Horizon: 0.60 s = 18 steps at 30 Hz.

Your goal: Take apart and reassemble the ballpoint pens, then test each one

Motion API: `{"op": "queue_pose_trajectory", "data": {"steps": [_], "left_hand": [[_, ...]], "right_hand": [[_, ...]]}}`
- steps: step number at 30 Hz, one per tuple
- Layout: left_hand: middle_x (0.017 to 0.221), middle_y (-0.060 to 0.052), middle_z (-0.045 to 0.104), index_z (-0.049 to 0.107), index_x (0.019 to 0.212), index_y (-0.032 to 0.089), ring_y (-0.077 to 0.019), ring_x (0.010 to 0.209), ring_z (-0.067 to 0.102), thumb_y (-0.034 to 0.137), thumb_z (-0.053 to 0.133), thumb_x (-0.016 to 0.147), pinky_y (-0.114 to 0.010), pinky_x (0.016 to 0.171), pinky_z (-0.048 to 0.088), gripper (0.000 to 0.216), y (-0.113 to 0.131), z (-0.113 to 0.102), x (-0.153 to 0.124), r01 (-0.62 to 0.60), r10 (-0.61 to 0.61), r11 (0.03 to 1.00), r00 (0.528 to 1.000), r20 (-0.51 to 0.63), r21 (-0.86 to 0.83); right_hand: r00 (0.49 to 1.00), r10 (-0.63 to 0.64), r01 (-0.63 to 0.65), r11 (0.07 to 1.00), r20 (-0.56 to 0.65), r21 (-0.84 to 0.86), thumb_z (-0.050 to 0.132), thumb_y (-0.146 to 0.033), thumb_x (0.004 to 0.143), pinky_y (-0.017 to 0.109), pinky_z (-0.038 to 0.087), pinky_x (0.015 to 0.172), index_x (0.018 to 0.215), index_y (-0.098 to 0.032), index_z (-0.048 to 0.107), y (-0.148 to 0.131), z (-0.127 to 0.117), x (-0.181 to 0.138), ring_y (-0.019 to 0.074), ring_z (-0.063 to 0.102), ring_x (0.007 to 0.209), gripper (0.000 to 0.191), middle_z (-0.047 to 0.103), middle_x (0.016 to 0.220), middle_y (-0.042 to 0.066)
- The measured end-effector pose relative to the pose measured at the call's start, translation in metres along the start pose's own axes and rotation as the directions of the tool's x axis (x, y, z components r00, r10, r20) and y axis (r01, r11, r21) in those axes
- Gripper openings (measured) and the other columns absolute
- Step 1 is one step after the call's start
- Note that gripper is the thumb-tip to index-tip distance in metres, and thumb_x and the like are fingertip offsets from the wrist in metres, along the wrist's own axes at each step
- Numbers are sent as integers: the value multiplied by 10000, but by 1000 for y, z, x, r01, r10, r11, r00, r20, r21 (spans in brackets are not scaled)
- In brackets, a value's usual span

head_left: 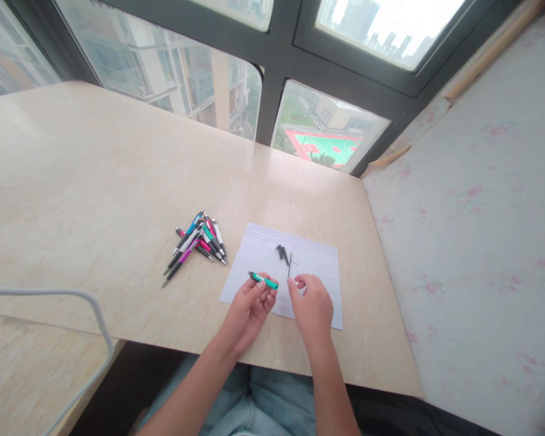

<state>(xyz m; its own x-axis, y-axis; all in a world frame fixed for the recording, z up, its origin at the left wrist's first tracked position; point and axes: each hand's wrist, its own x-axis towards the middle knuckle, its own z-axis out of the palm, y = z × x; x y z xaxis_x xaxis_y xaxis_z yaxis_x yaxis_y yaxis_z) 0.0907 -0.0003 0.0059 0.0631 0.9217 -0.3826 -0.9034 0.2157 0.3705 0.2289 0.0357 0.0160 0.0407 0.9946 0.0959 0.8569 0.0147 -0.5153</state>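
Observation:
A green pen barrel (266,281) with a dark end is pinched in my left hand (253,307), between thumb and fingers, above the paper. My right hand (313,303) has its thumb and forefinger curled together at the near end of a thin dark pen refill (290,264). The fingertips seem to grip it, though the contact is small. Several short black pen parts (282,253) lie on the sheet of paper (238,275) just beyond my hands. The paper carries lines of writing along its far edge.
A pile of several coloured click pens (200,239) lies left of the paper on the pale marbled tabletop (118,200). A grey-white cable (91,303) curves at the near left. Windows rise at the back, and a flower-patterned wall (458,242) bounds the right side.

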Motion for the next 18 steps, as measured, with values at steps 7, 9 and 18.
{"op": "queue_pose_trajectory", "data": {"steps": [7,9,18], "left_hand": [[857,-28,682,655,956,145,-80,715,636,136,735,782,-178,696,537,191,-3,0,0,-17,17,1000,1000,-1,16],[847,-27,682,655,957,146,-82,711,634,151,740,782,-182,692,535,195,-4,0,0,-14,14,999,1000,2,30],[856,-36,687,654,965,146,-88,714,633,186,758,770,-196,704,527,224,-5,-3,2,-7,8,997,1000,-7,73]], "right_hand": [[989,131,-109,958,67,-265,529,-320,883,295,343,570,828,-208,634,-15,17,10,221,632,776,163,668,879,77],[986,154,-128,946,67,-297,508,-287,890,290,336,560,815,-206,643,-17,18,12,212,635,753,175,672,876,79],[982,145,-93,925,117,-368,525,-303,888,287,365,559,839,-191,680,-21,9,19,223,661,727,197,704,866,110]]}}
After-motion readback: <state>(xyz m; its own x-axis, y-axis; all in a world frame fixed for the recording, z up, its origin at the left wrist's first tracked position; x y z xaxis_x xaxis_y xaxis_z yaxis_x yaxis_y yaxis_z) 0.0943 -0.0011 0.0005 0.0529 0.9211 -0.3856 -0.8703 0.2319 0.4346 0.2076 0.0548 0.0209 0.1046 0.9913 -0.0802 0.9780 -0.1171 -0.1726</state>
